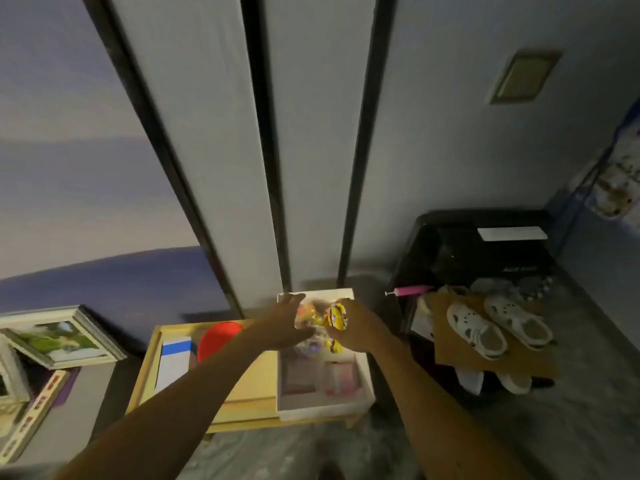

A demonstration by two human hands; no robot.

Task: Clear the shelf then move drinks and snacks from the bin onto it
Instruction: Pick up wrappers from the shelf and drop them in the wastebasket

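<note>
Here, hands (289, 322) grip blurred snack packets (335, 317).

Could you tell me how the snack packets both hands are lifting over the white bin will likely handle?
The snack packets look like crinkly film, so probably floppy and light. The left hand and right hand bunch several, so one could slip out.

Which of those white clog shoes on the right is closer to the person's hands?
The left white perforated clog on the brown cardboard; its twin lies further from the right hand.
</note>
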